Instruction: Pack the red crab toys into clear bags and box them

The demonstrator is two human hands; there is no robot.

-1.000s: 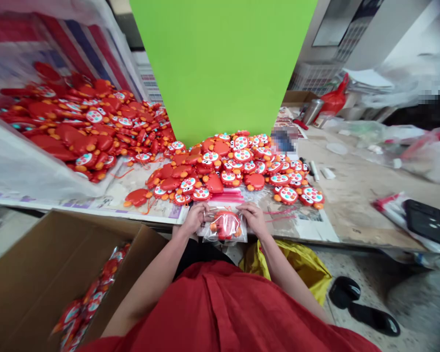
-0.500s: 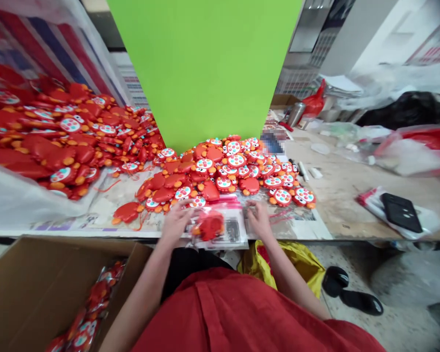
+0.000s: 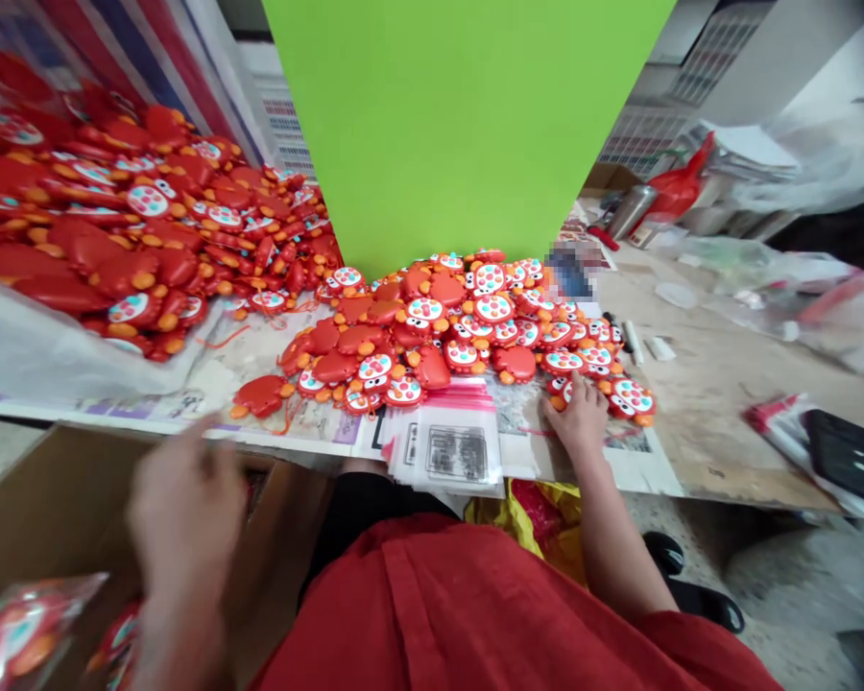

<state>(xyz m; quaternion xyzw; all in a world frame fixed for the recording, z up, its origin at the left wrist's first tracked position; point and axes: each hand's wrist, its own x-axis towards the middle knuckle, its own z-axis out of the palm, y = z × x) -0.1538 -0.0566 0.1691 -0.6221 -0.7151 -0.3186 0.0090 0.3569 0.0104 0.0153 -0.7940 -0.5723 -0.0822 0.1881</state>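
While the left hand (image 3: pixel 183 509) hangs blurred, the right (image 3: pixel 580 417) touches crab toys (image 3: pixel 475 326).

Heaped red toys (image 3: pixel 461 331) block the right hand (image 3: pixel 580 417) ahead.

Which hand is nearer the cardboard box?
Left. The left hand is blurred, just above the cardboard box. The right hand is farther off, across the table at the edge of the pile of red toys.

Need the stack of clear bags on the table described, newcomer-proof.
Start at the big green panel, drop to the table below it. Just in front of the heap of red-orange toys lies a flat stack of clear zip bags, pink-striped along its top, just left of the right hand.
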